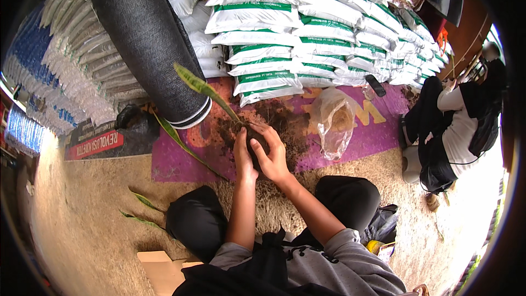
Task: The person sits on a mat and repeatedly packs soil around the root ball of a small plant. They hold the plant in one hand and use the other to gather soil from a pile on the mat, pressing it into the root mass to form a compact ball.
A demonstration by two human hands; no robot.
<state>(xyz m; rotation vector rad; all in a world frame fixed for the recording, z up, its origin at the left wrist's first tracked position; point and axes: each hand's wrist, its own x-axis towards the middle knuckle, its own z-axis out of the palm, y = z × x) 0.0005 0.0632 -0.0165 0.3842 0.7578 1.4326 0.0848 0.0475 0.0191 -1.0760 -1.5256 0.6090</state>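
My left hand (243, 156) and my right hand (269, 151) are cupped together around a dark clump of soil (255, 152), much of it hidden by my fingers. From the top of the clump a snake plant leaf (211, 92), green with yellowish edges, leans up to the left. Beneath the hands, loose dark soil (293, 148) is scattered over a purple printed sheet (170, 164). Just left of my hands lies another long snake plant leaf (183, 145).
White and green sacks (263, 19) are stacked ahead. A dark cloth limb with a striped hem (148, 38) reaches in from above. A clear plastic bag (335, 123) and a phone (375, 85) lie to the right. Another person (457, 126) sits at far right.
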